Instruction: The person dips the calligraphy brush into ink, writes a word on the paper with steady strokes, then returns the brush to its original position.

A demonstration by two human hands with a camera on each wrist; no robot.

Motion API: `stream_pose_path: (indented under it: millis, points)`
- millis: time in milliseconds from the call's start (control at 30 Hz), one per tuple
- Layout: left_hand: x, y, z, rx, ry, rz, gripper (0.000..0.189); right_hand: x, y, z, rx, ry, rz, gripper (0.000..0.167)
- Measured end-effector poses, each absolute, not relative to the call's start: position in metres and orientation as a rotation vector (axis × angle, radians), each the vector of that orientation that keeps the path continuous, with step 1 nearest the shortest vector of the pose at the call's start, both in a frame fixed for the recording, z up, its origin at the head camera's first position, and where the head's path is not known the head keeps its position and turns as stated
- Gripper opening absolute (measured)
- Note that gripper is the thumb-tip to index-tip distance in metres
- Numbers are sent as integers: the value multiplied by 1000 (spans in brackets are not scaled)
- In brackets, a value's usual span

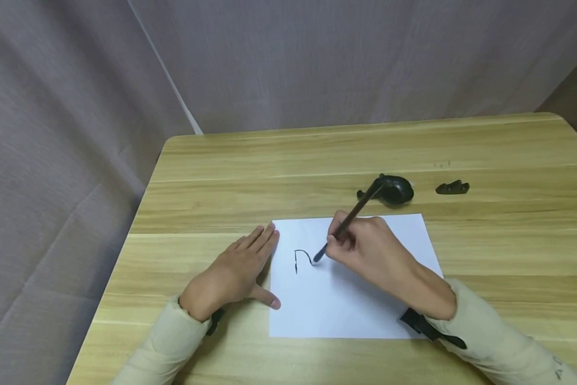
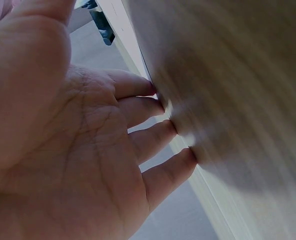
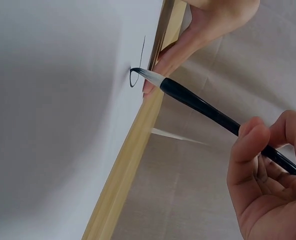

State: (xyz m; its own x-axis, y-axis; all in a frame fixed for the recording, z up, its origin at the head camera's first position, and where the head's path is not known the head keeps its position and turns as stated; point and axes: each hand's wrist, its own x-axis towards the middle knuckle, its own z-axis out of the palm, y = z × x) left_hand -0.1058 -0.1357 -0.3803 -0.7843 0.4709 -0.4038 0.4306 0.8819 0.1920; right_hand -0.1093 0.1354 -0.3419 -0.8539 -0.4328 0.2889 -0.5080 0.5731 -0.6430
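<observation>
A white sheet of paper (image 1: 317, 315) lies on the table and bears a thin black line, an upright stroke joined to a curve. My right hand (image 1: 375, 254) pinches a dark-handled calligraphy brush (image 1: 351, 216) between thumb and fingers. In the right wrist view, the pale bristles of the brush (image 3: 198, 103) end in a black, bent tip that touches the paper at the line's end. My left hand (image 1: 235, 270) rests at the paper's left edge, fingers straight, thumb spread onto the sheet. In the left wrist view, its fingertips (image 2: 185, 157) touch the wooden surface.
Beyond the paper's far edge stands a rounded black ink dish (image 1: 398, 191), partly behind the brush handle. To its right lies a small black brush rest (image 1: 453, 187) with a notched top. A grey curtain (image 1: 317, 64) hangs behind the wooden table (image 1: 211, 182).
</observation>
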Motion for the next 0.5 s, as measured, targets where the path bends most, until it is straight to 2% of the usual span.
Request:
stream_pose_path:
  millis: [500]
  points:
    - [-106,-136,-380,654,2604,124,141,-102,128,-342,854,-2718,1252,14]
